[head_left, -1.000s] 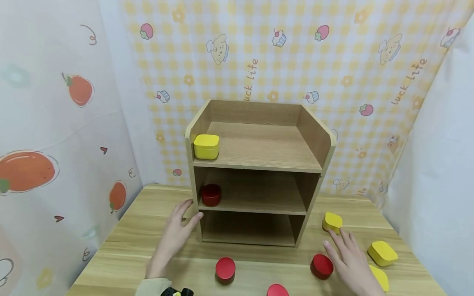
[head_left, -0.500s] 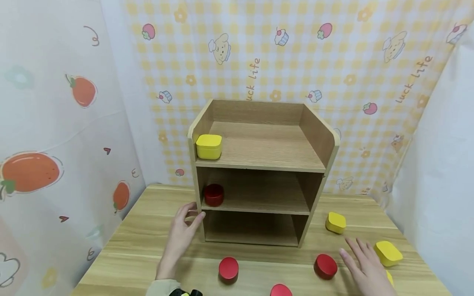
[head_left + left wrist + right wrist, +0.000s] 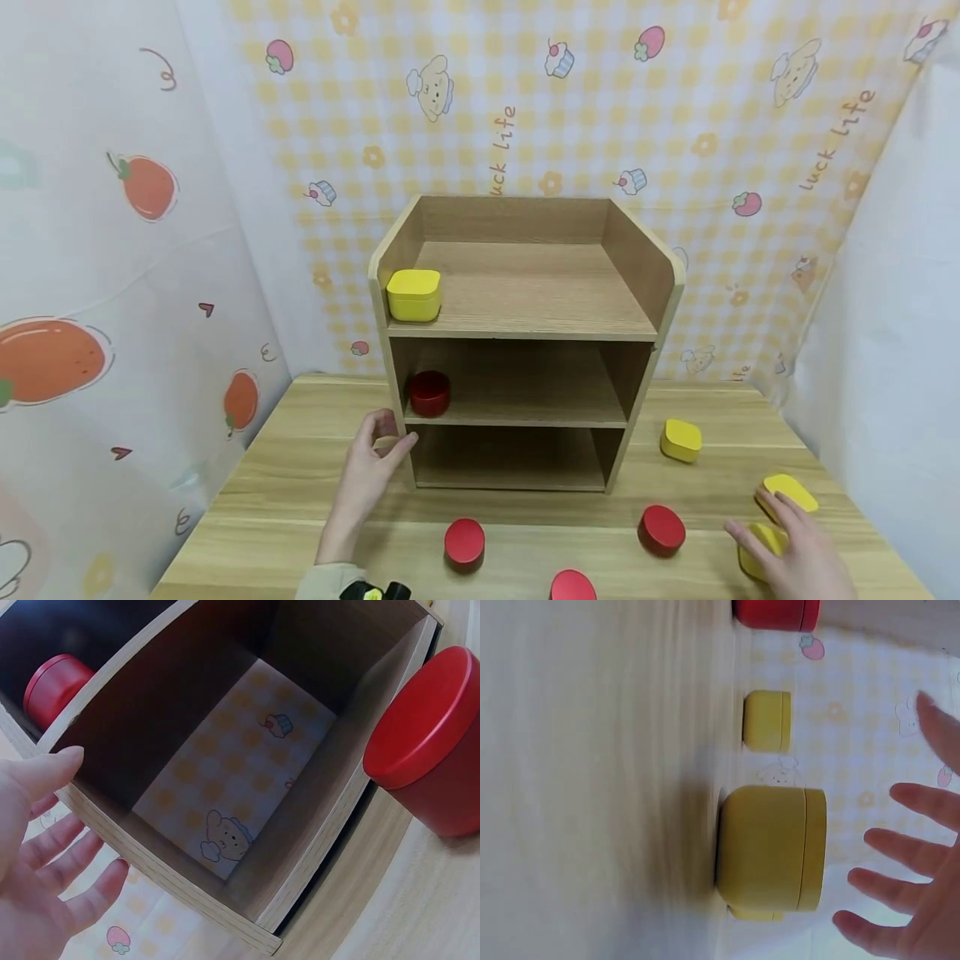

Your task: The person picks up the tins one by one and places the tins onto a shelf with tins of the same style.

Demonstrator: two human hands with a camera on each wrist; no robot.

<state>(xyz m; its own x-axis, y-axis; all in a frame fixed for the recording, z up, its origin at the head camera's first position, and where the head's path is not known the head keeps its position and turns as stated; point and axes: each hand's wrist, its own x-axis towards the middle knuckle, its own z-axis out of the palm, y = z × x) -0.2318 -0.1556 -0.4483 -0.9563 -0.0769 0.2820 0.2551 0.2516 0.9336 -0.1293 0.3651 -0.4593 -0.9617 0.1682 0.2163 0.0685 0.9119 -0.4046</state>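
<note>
My left hand (image 3: pixel 367 462) is at the left side panel of a small wooden shelf unit (image 3: pixel 517 332). Its thumb lies along the panel's front edge, while the loosely spread fingers are by the outer face. My right hand (image 3: pixel 802 554) hovers with spread fingers over a yellow lidded box (image 3: pixel 769 847) with rounded corners. Just behind that one is another yellow box (image 3: pixel 795 493), partly covered by the fingers in the head view. Nothing is held in the right hand. A yellow box (image 3: pixel 415 295) sits on the top shelf's left end, and a red round tin (image 3: pixel 429 394) on the middle shelf's left.
One more yellow box (image 3: pixel 681 440) stands right of the shelf unit. Red round tins are spread in front: one near the middle (image 3: pixel 464 543), one at the bottom edge (image 3: pixel 573 586), one to the right (image 3: pixel 662 531). Patterned cloth (image 3: pixel 540 100) hangs behind the wooden table (image 3: pixel 247 517).
My right hand has moved right and toward me, from the back yellow box past the red tin to over the near yellow box. The left hand stays by the shelf panel.
</note>
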